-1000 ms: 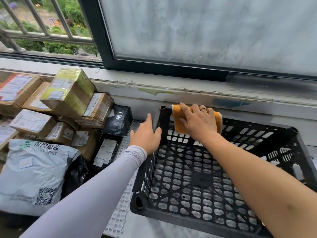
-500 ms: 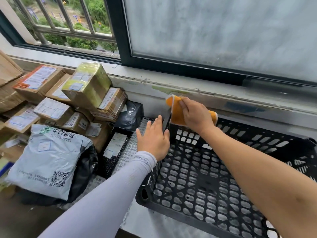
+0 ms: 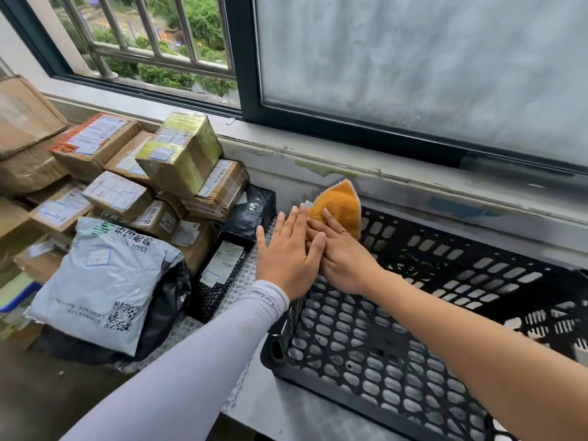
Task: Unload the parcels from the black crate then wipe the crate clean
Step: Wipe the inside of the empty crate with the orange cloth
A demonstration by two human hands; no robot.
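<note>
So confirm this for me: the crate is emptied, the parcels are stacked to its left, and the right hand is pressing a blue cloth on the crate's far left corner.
Not quite: the cloth is orange, not blue, as the head view shows. Otherwise correct: the black crate is empty, the parcels sit to its left, and the right hand presses the cloth on the far left corner.

Left arm wears a pale lavender-white sleeve (image 3: 197,354) to the wrist, small dark lettering on the cuff; left hand (image 3: 288,256) bare. Right forearm unsleeved; right hand (image 3: 345,259) bare with a thin ring (image 3: 342,232) at 12 o'clock.
</note>
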